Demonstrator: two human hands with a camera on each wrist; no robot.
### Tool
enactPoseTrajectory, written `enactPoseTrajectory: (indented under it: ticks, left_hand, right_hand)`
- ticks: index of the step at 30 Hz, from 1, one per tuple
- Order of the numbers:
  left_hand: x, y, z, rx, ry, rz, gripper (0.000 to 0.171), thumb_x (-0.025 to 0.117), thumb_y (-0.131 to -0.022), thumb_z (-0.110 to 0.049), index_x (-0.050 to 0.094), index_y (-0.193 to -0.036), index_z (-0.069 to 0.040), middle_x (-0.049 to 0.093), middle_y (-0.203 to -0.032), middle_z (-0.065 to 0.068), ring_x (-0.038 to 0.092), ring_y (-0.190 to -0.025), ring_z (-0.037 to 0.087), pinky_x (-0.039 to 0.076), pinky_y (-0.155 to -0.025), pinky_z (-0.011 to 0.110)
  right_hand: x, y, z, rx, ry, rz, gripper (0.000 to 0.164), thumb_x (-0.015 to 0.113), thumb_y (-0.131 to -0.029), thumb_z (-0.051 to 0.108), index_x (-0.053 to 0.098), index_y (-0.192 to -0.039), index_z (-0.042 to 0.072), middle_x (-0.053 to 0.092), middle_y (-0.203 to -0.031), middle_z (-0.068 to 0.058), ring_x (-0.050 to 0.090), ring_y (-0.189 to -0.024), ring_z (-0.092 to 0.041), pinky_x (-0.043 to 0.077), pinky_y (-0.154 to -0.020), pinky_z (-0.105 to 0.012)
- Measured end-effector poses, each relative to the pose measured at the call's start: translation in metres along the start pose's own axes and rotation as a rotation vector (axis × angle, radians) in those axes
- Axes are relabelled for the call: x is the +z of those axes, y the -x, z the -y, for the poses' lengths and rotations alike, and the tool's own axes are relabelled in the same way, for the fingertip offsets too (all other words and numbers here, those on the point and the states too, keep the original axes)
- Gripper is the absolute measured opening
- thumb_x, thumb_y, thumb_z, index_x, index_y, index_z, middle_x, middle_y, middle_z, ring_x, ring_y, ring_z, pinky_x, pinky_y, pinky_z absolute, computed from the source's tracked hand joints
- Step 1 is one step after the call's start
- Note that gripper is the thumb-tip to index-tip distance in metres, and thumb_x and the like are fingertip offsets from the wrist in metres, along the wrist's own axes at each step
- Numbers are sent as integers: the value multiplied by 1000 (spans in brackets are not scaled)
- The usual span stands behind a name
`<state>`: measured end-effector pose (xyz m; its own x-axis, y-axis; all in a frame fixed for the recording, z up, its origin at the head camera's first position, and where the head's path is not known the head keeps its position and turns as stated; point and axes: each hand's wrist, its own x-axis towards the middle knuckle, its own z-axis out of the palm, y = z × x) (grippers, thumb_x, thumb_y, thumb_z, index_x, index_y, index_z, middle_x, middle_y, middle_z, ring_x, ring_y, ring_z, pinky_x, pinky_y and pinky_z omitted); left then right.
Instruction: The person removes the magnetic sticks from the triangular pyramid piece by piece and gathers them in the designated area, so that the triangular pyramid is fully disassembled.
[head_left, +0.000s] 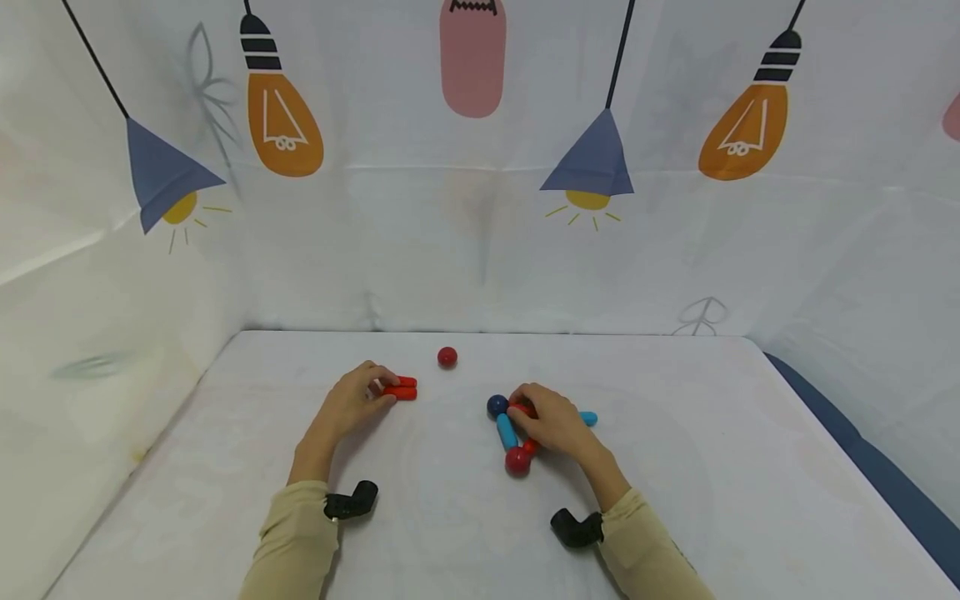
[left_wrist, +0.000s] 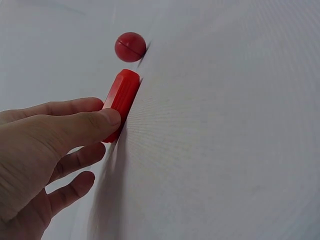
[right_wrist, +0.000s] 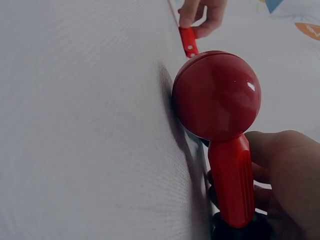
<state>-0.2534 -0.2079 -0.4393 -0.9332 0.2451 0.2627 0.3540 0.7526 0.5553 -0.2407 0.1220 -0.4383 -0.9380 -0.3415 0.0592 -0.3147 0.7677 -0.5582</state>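
My left hand [head_left: 351, 402] pinches two short red rods [head_left: 406, 393] lying side by side, thumb on the near one in the left wrist view. A red ball [head_left: 447, 357] sits apart, beyond the rods. My right hand [head_left: 557, 422] is over a cluster of balls and rods, its fingertips gripping a red piece [head_left: 522, 409] beside a dark blue ball [head_left: 497, 406]. In that cluster a light blue rod [head_left: 507, 432] runs towards a red ball [head_left: 517, 461], which meets a red rod [right_wrist: 231, 182]. Another light blue rod [head_left: 589, 418] shows behind the hand. My palm hides the cluster's middle.
All pieces lie on a white-covered table [head_left: 435, 517]. A white sheet with printed lamps [head_left: 592, 158] hangs behind it and along the sides. Black wrist-worn camera mounts [head_left: 352, 501] stick out from both sleeves. Dark blue fabric [head_left: 862, 442] lies along the right edge.
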Motion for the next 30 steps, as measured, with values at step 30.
enactPoseTrajectory:
  ticks: [30]
  left_hand:
    - [64, -13, -89, 291, 110, 298, 40, 63, -89, -7, 56, -128, -12, 63, -121, 2, 58, -107, 15, 48, -96, 35]
  right_hand:
    - [7, -2, 1, -189, -23, 40, 19, 64, -90, 22, 63, -108, 15, 64, -97, 5, 55, -83, -7, 49, -78, -26]
